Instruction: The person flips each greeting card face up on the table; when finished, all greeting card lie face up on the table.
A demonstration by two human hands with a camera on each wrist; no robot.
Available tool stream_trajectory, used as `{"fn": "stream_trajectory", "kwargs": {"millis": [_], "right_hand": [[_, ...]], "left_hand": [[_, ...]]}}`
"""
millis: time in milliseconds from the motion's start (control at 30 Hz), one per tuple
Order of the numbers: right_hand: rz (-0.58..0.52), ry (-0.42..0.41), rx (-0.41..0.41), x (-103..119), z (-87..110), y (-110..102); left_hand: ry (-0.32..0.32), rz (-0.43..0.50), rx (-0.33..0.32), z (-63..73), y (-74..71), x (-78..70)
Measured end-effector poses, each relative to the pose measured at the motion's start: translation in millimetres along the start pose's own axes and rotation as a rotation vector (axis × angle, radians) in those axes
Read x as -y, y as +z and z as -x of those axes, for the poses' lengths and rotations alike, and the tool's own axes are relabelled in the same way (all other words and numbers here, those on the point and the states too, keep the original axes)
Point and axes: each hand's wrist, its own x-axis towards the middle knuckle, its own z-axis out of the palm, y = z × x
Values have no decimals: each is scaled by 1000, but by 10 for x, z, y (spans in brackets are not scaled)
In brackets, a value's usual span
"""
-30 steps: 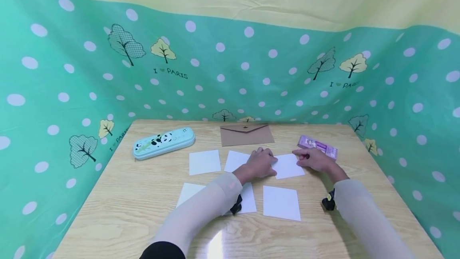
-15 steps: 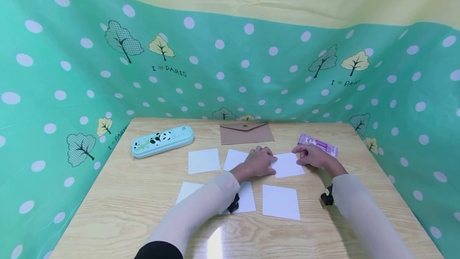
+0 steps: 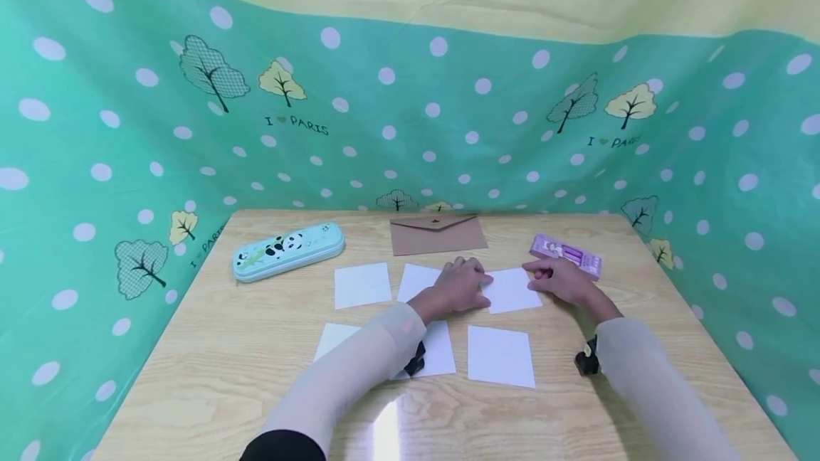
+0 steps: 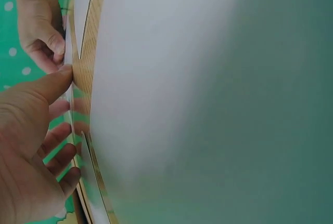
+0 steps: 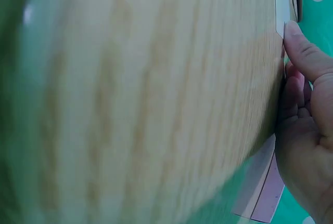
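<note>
Several white square sheets of paper lie in two rows on the wooden table, among them a back-row sheet (image 3: 510, 292) at the right. My left hand (image 3: 458, 285) is at that sheet's left edge, index finger and thumb apart, and it partly covers the neighbouring sheet (image 3: 416, 280). On the other side my right hand (image 3: 566, 282) has its index finger near the top right corner and its thumb at the right edge. In the right wrist view the thumb (image 5: 297, 42) meets the paper's corner while the other fingers bend behind it. My left forearm hides part of the front row.
A blue panda pencil case (image 3: 288, 252) lies at the back left, a brown envelope (image 3: 438, 239) at the back middle. Behind my right hand is a purple box (image 3: 586, 262). A green dotted cloth (image 3: 359, 112) surrounds the table (image 3: 211, 375) at the back and sides.
The view has shifted slightly. Both hands stay at the same sheet's edges, with only small finger movements of the right hand; the other papers keep their places.
</note>
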Motion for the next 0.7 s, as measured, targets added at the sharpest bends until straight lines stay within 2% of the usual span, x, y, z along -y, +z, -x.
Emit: {"fn": "stream_trajectory", "kwargs": {"millis": [133,433,700], "right_hand": [[-3,-3,-9,14,-4,1],[-36,-30,25,40,-47,-13],[-98,-75,-14,46,-29,2]], "left_hand": [[2,-9,0,3,-20,-10],[-1,-23,10,-6,-7,-19],[8,-26,-1,-10,1,-16]]}}
